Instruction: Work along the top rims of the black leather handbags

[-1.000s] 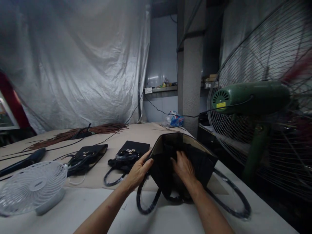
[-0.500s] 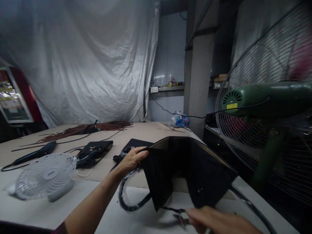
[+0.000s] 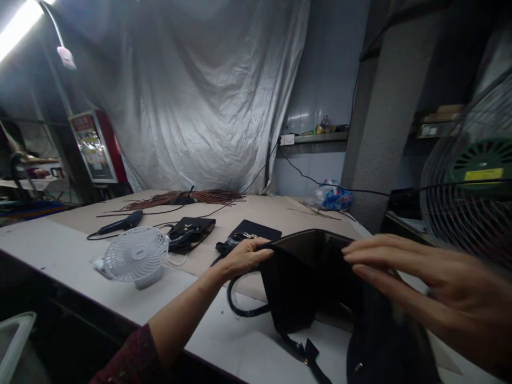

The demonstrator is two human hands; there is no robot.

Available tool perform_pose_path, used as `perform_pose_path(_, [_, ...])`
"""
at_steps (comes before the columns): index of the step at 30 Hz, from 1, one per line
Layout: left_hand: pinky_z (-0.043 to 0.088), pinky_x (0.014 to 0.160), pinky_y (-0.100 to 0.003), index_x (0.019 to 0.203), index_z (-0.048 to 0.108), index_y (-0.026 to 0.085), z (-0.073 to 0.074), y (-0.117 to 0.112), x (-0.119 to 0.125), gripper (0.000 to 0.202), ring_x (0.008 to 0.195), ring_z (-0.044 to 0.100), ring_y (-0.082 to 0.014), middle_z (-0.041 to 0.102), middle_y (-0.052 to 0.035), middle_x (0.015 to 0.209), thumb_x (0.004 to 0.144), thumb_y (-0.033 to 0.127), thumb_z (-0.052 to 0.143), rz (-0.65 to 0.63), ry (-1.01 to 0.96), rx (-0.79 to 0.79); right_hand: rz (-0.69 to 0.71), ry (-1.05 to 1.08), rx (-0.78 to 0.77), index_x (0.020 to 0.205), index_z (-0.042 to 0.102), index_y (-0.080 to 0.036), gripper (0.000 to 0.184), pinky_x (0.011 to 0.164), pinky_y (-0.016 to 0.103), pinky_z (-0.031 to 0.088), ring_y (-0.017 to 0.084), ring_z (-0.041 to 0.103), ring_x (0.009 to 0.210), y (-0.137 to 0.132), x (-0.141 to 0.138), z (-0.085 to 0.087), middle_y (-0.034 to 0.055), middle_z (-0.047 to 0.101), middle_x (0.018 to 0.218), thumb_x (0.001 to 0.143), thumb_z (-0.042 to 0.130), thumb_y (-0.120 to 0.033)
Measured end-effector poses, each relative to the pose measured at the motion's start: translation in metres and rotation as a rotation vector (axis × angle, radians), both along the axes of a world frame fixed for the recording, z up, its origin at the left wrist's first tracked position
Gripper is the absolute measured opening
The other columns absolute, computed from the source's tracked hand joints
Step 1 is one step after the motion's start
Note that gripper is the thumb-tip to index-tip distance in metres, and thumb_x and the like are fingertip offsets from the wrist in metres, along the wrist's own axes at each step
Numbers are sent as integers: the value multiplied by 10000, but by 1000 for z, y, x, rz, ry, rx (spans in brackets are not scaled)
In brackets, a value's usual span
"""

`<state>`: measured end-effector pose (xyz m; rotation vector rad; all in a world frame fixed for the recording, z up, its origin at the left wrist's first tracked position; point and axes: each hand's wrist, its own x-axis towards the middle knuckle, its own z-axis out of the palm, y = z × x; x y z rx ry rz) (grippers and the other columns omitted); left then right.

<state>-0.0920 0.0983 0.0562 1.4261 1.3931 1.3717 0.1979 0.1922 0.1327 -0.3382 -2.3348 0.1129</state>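
A black handbag (image 3: 294,298) stands at the bench's front, its mouth spread apart and its dark inside showing. My left hand (image 3: 246,257) pinches the bag's left upper edge between thumb and fingers. At the right, my right hand (image 3: 424,282) is raised with fingers stretched out, its fingertips at the bag's right side; whether they touch it I cannot tell. Out from the bag's left side loops a wrapped dark handle (image 3: 246,311). A dark strap (image 3: 294,346) with a small metal fitting hangs below the opening.
Behind my left hand lie a black panel with metal fittings (image 3: 260,230) and a small black bag (image 3: 200,226). A white fan (image 3: 138,253), a dark corded tool (image 3: 122,223) and brown cords (image 3: 216,197) are leftward. A large green fan (image 3: 480,165) stands right.
My right hand has let go of the strap's metal fitting and risen to the bag's right side. The strap now hangs loose. My left hand keeps its hold; the view has turned left.
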Motion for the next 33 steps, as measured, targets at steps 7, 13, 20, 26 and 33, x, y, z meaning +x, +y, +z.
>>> perform_pose_path(7, [414, 692, -220, 1009, 690, 134, 0, 2, 19, 384, 752, 576, -130, 656, -48, 874, 708, 368, 737, -79, -214, 1, -42, -513, 3, 800, 685, -217, 325, 655, 303, 436, 195, 605, 740, 11, -76, 6, 48, 681, 805, 876, 484, -461])
perform_pose_path(13, [435, 724, -240, 992, 701, 137, -1, 4, 27, 413, 751, 599, -136, 677, -51, 878, 643, 340, 791, -57, -314, -8, -68, -581, -27, 789, 662, -221, 231, 600, 271, 347, 171, 597, 697, 14, -91, -7, 27, 673, 751, 875, 481, -336])
perform_pose_path(20, [437, 769, -262, 1027, 695, 142, -6, 5, 29, 423, 825, 602, -163, 679, -63, 936, 673, 361, 771, -46, -264, 41, -6, -556, -67, 799, 676, -219, 246, 599, 258, 334, 154, 587, 693, 15, -98, -8, 22, 675, 757, 872, 474, -340])
perform_pose_path(26, [426, 725, -236, 1082, 682, 134, -7, 3, 32, 415, 852, 578, -166, 645, -73, 967, 747, 378, 704, -14, -133, 85, -76, -544, -79, 748, 672, -223, 254, 602, 265, 325, 157, 591, 690, 14, -100, -10, 26, 672, 721, 858, 458, -305])
perform_pose_path(33, [421, 753, -235, 1110, 671, 149, -4, 0, 39, 404, 882, 571, -159, 621, -62, 1002, 766, 361, 688, -20, -100, 97, -271, -580, -26, 704, 685, -225, 253, 532, 286, 272, 189, 594, 638, 5, -102, -2, 59, 675, 675, 797, 462, -300])
